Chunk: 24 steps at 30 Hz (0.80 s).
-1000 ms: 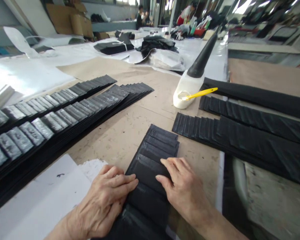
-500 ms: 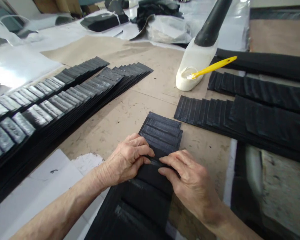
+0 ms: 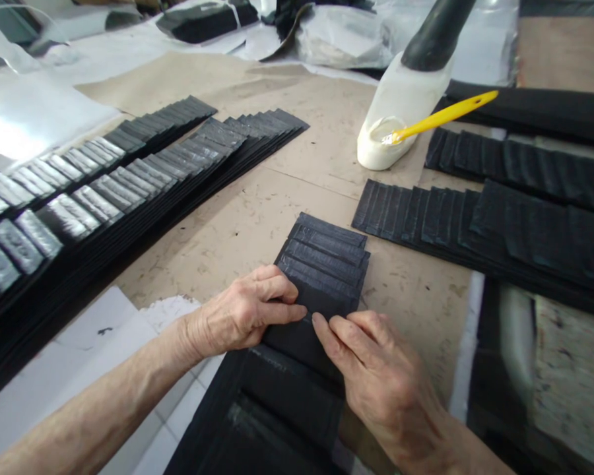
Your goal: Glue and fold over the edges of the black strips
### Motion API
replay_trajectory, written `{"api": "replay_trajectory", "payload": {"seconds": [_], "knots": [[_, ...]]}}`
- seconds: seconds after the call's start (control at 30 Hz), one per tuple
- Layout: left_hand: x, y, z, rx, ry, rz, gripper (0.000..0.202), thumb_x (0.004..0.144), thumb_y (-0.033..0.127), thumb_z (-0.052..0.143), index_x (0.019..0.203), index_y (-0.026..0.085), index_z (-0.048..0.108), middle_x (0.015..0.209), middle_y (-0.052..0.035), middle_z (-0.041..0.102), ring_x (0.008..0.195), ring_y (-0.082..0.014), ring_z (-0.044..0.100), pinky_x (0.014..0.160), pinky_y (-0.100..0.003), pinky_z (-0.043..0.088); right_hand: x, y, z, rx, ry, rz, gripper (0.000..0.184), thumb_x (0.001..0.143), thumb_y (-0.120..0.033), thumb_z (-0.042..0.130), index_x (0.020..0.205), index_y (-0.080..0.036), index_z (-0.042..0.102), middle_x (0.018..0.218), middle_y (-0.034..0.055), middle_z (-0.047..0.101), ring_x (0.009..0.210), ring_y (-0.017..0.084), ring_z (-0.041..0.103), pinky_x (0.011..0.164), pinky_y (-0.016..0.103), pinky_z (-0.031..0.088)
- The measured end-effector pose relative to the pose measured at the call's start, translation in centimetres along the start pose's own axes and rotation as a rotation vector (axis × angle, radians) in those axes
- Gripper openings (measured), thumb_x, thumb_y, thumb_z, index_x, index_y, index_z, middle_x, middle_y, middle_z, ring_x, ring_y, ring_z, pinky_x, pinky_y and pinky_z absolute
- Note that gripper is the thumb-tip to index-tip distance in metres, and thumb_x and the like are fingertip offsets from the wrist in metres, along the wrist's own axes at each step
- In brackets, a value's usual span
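A stack of overlapping black leather-like pieces (image 3: 327, 257) lies in front of me, each edge stepped behind the other. My left hand (image 3: 247, 307) presses on a black piece (image 3: 297, 340) of this stack, fingers curled together and index finger along a crosswise edge. From the other side my right hand (image 3: 371, 356) meets it, its bunched fingertips on the same edge and close to the left index tip. The thumbs' contact with the piece is mostly hidden. Nearer to me, more black pieces (image 3: 292, 389) run down to the bottom of the view.
Long rows of overlapping black pieces (image 3: 143, 178) lie at the left, and more rows (image 3: 426, 211) at the right. A white plastic bottle (image 3: 386, 145) with a cut opening holds a yellow-handled brush (image 3: 445, 119). Brown paper (image 3: 277, 191) covers the table; plastic-wrapped material (image 3: 346, 39) lies behind.
My pinched fingers have flattened onto the folded edge, and the fingertips of both hands have come closer together. The view has shifted slightly; the stack stays in front of me.
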State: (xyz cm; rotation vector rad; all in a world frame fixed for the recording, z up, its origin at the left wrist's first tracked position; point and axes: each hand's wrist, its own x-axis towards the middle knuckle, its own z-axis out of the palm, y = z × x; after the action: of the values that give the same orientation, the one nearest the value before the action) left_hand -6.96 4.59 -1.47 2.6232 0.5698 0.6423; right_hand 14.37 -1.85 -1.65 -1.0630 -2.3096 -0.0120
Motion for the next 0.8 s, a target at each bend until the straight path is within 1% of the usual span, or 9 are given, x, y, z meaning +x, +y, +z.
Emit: {"api": "replay_trajectory", "payload": {"seconds": [0.07, 0.13, 0.23, 0.37, 0.47, 0.6, 0.67, 0.7, 0.8], "knots": [[-0.2, -0.1, 0.2, 0.003, -0.013, 0.017, 0.032, 0.086, 0.006, 0.036, 0.105, 0.014, 0.060, 0.091, -0.0078, 0.055, 0.086, -0.0162, 0.047, 0.077, -0.033, 0.045, 0.1, -0.1, -0.2, -0.016, -0.016, -0.020, 0.023, 0.086, -0.005, 0.048, 0.104, -0.005, 0.062, 0.079, 0.0055, 0.063, 0.075, 0.016, 0.051, 0.066, 0.031, 0.048], [-0.3, -0.2, 0.3, -0.010, 0.000, 0.028, 0.032, 0.086, 0.007, 0.036, 0.107, 0.012, 0.059, 0.092, -0.0086, 0.054, 0.086, -0.0169, 0.046, 0.078, -0.034, 0.044, 0.1, 0.0, -0.3, -0.017, -0.019, -0.040, 0.022, 0.085, -0.005, 0.050, 0.104, -0.005, 0.062, 0.080, 0.0059, 0.063, 0.076, 0.016, 0.051, 0.066, 0.032, 0.048], [-0.5, -0.4, 0.6, -0.030, 0.030, 0.031, 0.033, 0.084, 0.004, 0.037, 0.108, 0.011, 0.059, 0.091, -0.0081, 0.053, 0.086, -0.0164, 0.046, 0.078, -0.033, 0.044, -0.6, 0.3, -0.3, -0.019, -0.023, -0.063, 0.023, 0.084, -0.004, 0.053, 0.105, -0.002, 0.061, 0.084, 0.0072, 0.063, 0.080, 0.017, 0.051, 0.068, 0.031, 0.048], [-0.6, -0.4, 0.7, -0.038, 0.032, 0.010, 0.034, 0.085, 0.003, 0.036, 0.108, 0.012, 0.058, 0.092, -0.0075, 0.052, 0.086, -0.0156, 0.046, 0.078, -0.032, 0.043, -2.1, 0.9, -0.2, -0.022, -0.063, -0.071, 0.027, 0.086, -0.004, 0.048, 0.111, -0.003, 0.058, 0.091, 0.0079, 0.062, 0.086, 0.017, 0.049, 0.073, 0.030, 0.047], [-0.7, -0.3, 0.7, -0.038, 0.017, 0.008, 0.034, 0.086, 0.005, 0.035, 0.110, 0.014, 0.057, 0.092, -0.0072, 0.052, 0.087, -0.0156, 0.046, 0.079, -0.032, 0.043, -3.2, 1.5, -0.5, -0.042, -0.097, -0.093, 0.028, 0.088, -0.004, 0.043, 0.112, -0.004, 0.057, 0.093, 0.0087, 0.061, 0.087, 0.018, 0.049, 0.075, 0.031, 0.047], [-0.7, -0.2, 0.6, -0.034, 0.009, 0.015, 0.034, 0.088, 0.008, 0.033, 0.112, 0.014, 0.056, 0.092, -0.0075, 0.051, 0.087, -0.0158, 0.046, 0.080, -0.033, 0.043, -4.3, 2.3, -1.4, -0.008, -0.132, -0.101, 0.027, 0.087, -0.003, 0.040, 0.108, -0.004, 0.058, 0.091, 0.0091, 0.061, 0.086, 0.018, 0.051, 0.074, 0.031, 0.048], [-0.6, -0.1, 0.5, -0.033, 0.010, 0.020, 0.033, 0.089, 0.010, 0.032, 0.112, 0.014, 0.056, 0.092, -0.0079, 0.051, 0.088, -0.0160, 0.046, 0.080, -0.034, 0.043, -4.5, 2.7, -2.1, 0.051, -0.131, -0.067, 0.026, 0.087, -0.004, 0.038, 0.099, -0.007, 0.061, 0.086, 0.0079, 0.061, 0.083, 0.016, 0.051, 0.073, 0.030, 0.048], [-0.5, -0.1, 0.5, -0.034, 0.013, 0.025, 0.033, 0.090, 0.011, 0.031, 0.112, 0.014, 0.057, 0.092, -0.0080, 0.051, 0.087, -0.0161, 0.046, 0.080, -0.034, 0.043, -4.6, 2.8, -2.5, 0.097, -0.122, -0.027, 0.026, 0.087, -0.004, 0.037, 0.094, -0.009, 0.062, 0.083, 0.0071, 0.060, 0.080, 0.015, 0.051, 0.071, 0.029, 0.049], [-0.4, -0.2, 0.5, -0.035, 0.016, 0.033, 0.035, 0.093, 0.017, 0.028, 0.112, 0.015, 0.056, 0.090, -0.0083, 0.051, 0.086, -0.0162, 0.046, 0.080, -0.034, 0.042, -4.1, 3.0, -3.6, 0.216, -0.084, 0.146, 0.021, 0.085, -0.006, 0.043, 0.085, -0.014, 0.062, 0.077, 0.0042, 0.058, 0.073, 0.012, 0.052, 0.067, 0.025, 0.048]]}}
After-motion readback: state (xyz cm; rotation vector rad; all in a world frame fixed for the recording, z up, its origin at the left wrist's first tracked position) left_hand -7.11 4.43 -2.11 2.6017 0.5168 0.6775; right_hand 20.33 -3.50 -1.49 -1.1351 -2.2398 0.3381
